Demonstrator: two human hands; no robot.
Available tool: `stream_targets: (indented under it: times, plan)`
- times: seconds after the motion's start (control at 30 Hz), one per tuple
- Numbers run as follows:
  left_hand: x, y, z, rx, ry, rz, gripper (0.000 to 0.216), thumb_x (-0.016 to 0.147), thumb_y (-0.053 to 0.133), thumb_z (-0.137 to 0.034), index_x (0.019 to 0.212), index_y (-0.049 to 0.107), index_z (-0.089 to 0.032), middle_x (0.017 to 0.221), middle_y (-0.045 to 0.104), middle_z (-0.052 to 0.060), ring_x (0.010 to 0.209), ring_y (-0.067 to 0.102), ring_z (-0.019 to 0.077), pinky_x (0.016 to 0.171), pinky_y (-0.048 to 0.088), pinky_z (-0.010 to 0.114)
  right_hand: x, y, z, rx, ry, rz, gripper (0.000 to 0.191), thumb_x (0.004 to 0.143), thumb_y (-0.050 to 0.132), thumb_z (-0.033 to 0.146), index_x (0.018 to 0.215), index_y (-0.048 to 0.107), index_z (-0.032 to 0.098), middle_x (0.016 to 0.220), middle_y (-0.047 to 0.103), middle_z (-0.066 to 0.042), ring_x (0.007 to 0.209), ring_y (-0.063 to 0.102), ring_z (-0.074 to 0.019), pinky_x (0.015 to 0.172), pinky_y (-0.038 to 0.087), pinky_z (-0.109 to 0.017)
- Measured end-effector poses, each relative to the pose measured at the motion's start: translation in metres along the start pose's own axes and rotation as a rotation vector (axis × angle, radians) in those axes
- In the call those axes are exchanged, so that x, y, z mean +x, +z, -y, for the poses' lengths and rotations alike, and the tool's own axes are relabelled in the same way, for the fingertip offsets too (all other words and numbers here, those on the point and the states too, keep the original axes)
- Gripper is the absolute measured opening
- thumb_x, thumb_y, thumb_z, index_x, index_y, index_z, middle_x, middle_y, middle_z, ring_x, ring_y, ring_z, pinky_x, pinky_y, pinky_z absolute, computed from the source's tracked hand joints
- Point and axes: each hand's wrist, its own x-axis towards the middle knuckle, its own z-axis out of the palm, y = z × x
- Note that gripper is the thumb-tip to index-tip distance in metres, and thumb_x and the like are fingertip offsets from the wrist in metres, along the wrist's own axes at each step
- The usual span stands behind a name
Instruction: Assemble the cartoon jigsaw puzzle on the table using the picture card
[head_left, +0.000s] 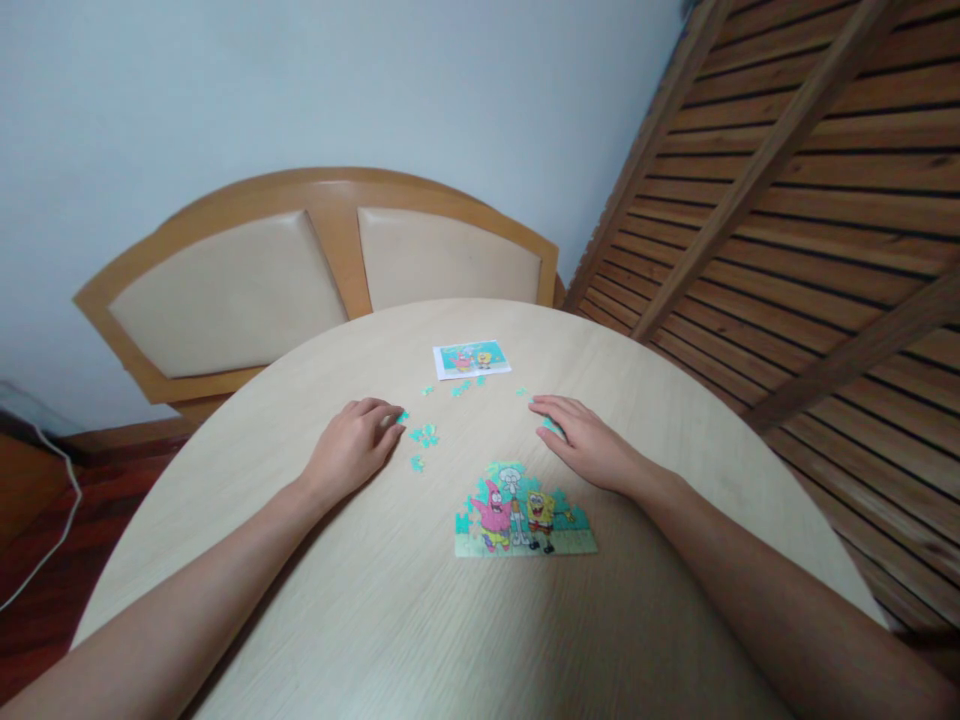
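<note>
A partly joined jigsaw puzzle (517, 525) lies flat on the table, showing a pink starfish, a pale squid-like figure and a yellow square character. My left hand (354, 438) rests left of it, with a small teal puzzle piece (403, 416) between its fingertips and thumb. To the puzzle's upper right lies my right hand (589, 440), fingers stretched out and thumb apart. Teal puzzle pieces (553, 427) show in the gap between that thumb and the fingers; whether they are touched is unclear. Loose pieces (425, 436) lie just right of my left hand.
Behind the hands lies a reference picture (472, 359), with several loose pieces (461, 388) before it. The round wooden table (337, 620) has a padded wooden headboard-like panel (341, 250) beyond it. Wooden slats (787, 210) stand on the right, and a white cable (71, 490) hangs at left.
</note>
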Motion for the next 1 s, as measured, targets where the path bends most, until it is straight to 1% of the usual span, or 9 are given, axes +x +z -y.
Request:
stream_targets:
  times: [0.1, 0.33, 0.47, 0.53, 0.6, 0.73, 0.83, 0.9, 1.0]
  plan:
    - [0.003, 0.003, 0.001, -0.001, -0.009, -0.002, 0.029, 0.098, 0.051, -0.037, 0.103, 0.072, -0.019, 0.108, 0.071, 0.01, 0.099, 0.064, 0.029, 0.092, 0.05, 0.046, 0.0, 0.0, 0.001, -0.004, 0.002, 0.003, 0.038, 0.1, 0.046, 0.033, 0.132, 0.06, 0.019, 0.141, 0.06, -0.014, 0.133, 0.053, -0.0286, 0.113, 0.043, -0.052]
    - [0.006, 0.01, 0.012, -0.187, 0.0, -0.018, 0.021, 0.095, 0.054, -0.032, 0.096, 0.07, -0.019, 0.102, 0.071, 0.009, 0.095, 0.063, 0.0262, 0.092, 0.049, 0.045, 0.001, 0.001, 0.002, -0.006, -0.001, 0.011, 0.038, 0.1, 0.044, 0.032, 0.132, 0.06, 0.018, 0.141, 0.059, -0.015, 0.133, 0.053, -0.0289, 0.113, 0.042, -0.053]
    - [0.005, 0.011, 0.012, -0.207, 0.017, -0.004, 0.02, 0.095, 0.052, -0.03, 0.093, 0.068, -0.018, 0.097, 0.072, 0.009, 0.093, 0.064, 0.0245, 0.091, 0.049, 0.043, -0.001, -0.004, 0.008, -0.006, -0.013, 0.012, 0.038, 0.099, 0.046, 0.03, 0.132, 0.06, 0.018, 0.142, 0.058, -0.015, 0.134, 0.051, -0.0289, 0.114, 0.04, -0.053]
    - [0.005, 0.01, 0.011, -0.212, 0.021, 0.002, 0.02, 0.095, 0.051, -0.029, 0.09, 0.067, -0.018, 0.095, 0.072, 0.008, 0.091, 0.065, 0.0239, 0.09, 0.05, 0.042, -0.002, -0.01, 0.014, -0.005, -0.034, 0.019, 0.038, 0.098, 0.05, 0.032, 0.132, 0.061, 0.019, 0.143, 0.057, -0.014, 0.135, 0.05, -0.0296, 0.114, 0.039, -0.054]
    - [0.004, 0.01, 0.011, -0.211, 0.014, -0.002, 0.019, 0.094, 0.052, -0.029, 0.092, 0.068, -0.018, 0.095, 0.072, 0.009, 0.092, 0.065, 0.0243, 0.09, 0.05, 0.043, -0.004, -0.018, 0.023, 0.015, -0.072, 0.058, 0.037, 0.096, 0.056, 0.037, 0.129, 0.064, 0.022, 0.142, 0.058, -0.012, 0.136, 0.048, -0.0309, 0.114, 0.038, -0.055]
    - [0.003, 0.008, 0.01, -0.189, -0.01, -0.014, 0.019, 0.093, 0.055, -0.031, 0.098, 0.069, -0.018, 0.1, 0.071, 0.01, 0.096, 0.063, 0.0267, 0.093, 0.048, 0.046, -0.01, -0.036, 0.038, 0.078, -0.166, 0.234, 0.042, 0.087, 0.071, 0.052, 0.117, 0.073, 0.023, 0.132, 0.063, -0.012, 0.129, 0.052, -0.032, 0.11, 0.041, -0.052]
    - [0.004, 0.007, 0.009, -0.177, -0.014, 0.005, 0.02, 0.094, 0.054, -0.032, 0.096, 0.068, -0.018, 0.1, 0.07, 0.01, 0.096, 0.062, 0.0267, 0.092, 0.048, 0.046, -0.013, -0.044, 0.043, 0.104, -0.204, 0.334, 0.038, 0.083, 0.075, 0.052, 0.111, 0.077, 0.026, 0.127, 0.064, -0.011, 0.119, 0.057, -0.03, 0.106, 0.044, -0.049]
    - [0.004, 0.008, 0.008, -0.182, -0.013, 0.014, 0.021, 0.095, 0.053, -0.033, 0.095, 0.067, -0.017, 0.099, 0.07, 0.01, 0.095, 0.062, 0.0264, 0.091, 0.048, 0.045, -0.014, -0.045, 0.044, 0.112, -0.2, 0.354, 0.035, 0.082, 0.077, 0.051, 0.109, 0.078, 0.028, 0.124, 0.065, -0.01, 0.116, 0.058, -0.0296, 0.105, 0.043, -0.048]
    - [0.005, 0.008, 0.008, -0.192, -0.013, 0.013, 0.021, 0.094, 0.053, -0.033, 0.094, 0.067, -0.017, 0.098, 0.07, 0.01, 0.094, 0.062, 0.0257, 0.091, 0.047, 0.044, -0.014, -0.043, 0.046, 0.144, -0.182, 0.361, 0.036, 0.085, 0.075, 0.051, 0.113, 0.078, 0.029, 0.124, 0.064, -0.01, 0.116, 0.057, -0.0287, 0.105, 0.042, -0.046]
